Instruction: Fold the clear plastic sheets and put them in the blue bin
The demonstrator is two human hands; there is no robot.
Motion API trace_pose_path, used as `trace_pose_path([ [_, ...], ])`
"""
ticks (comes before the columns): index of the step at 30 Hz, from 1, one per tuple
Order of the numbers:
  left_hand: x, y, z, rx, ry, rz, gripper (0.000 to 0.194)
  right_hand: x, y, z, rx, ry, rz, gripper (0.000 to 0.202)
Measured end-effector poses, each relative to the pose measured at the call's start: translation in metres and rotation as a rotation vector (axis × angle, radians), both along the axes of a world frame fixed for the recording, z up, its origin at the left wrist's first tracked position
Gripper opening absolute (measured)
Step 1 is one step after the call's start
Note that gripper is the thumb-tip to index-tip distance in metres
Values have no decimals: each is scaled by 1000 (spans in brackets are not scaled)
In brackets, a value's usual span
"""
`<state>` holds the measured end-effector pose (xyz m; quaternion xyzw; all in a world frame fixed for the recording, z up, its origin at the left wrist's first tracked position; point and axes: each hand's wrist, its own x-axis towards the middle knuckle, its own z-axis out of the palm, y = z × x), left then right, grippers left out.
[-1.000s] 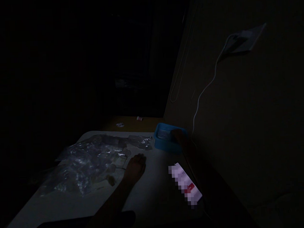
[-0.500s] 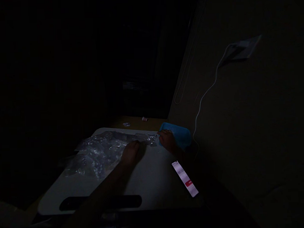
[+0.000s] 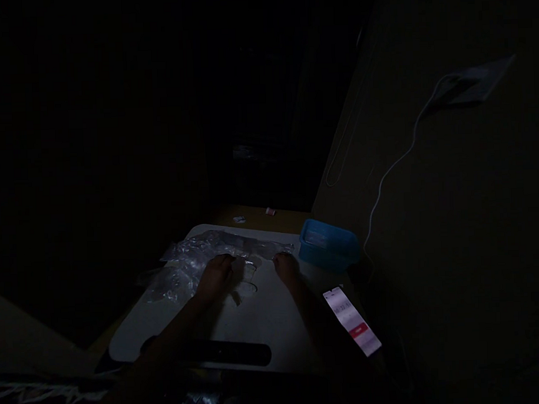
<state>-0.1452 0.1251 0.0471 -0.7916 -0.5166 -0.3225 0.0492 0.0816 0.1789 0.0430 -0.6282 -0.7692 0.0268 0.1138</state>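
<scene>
In dim light, my left hand (image 3: 216, 274) rests at the near edge of a heap of clear, crinkled plastic bags (image 3: 183, 258), its fingers closed on the plastic. My right hand (image 3: 286, 267) is curled close to the right end of the plastic, left of a blue open container (image 3: 328, 247); what its fingers hold is too dark to make out. Between the hands, a small transparent plastic piece (image 3: 248, 279) lies on the white tabletop (image 3: 256, 320).
A lit phone (image 3: 352, 321) lies at the right. Behind the white top are a small pinkish item (image 3: 270, 212) and a pale scrap (image 3: 239, 219). A white cable (image 3: 396, 162) runs down the right wall from a socket plate (image 3: 477, 80). A dark slot (image 3: 226, 352) marks the near edge.
My right hand has come away from the blue container to the left, beside the plastic. The small transparent piece now shows between my hands. The view has shifted slightly left.
</scene>
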Motion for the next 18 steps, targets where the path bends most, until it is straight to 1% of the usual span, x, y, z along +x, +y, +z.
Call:
trace_pose_path([
  [3, 14, -2, -2, -44, -29, -77, 29, 0, -9, -1, -9, -59, 21, 25],
  [7, 37, -9, 1, -93, -58, -112, 29, 10, -26, 5, -27, -109, 132, 21],
  [9, 50, -14, 3, -86, -35, -144, 32, 17, -36, 14, -5, -116, 189, 21],
  [10, 57, -16, 4, -78, -14, -139, 37, 20, -42, 20, 17, -114, 220, 21],
  [12, 69, -19, 8, -78, 26, -74, 54, 26, -54, 34, 90, -89, 293, 20],
  [13, 75, -20, 11, -92, 40, -34, 59, 28, -59, 42, 122, -67, 334, 19],
  [14, 79, -20, 14, -114, 48, -7, 57, 30, -65, 50, 147, -38, 360, 18],
  [15, 82, -20, 18, -138, 46, -2, 50, 31, -69, 57, 159, -16, 382, 17],
  [17, 84, -19, 27, -191, 8, -44, 34, 35, -78, 72, 144, 15, 383, 16],
  [18, 84, -18, 33, -227, -47, -65, 28, 38, -81, 78, 127, 30, 368, 16],
])
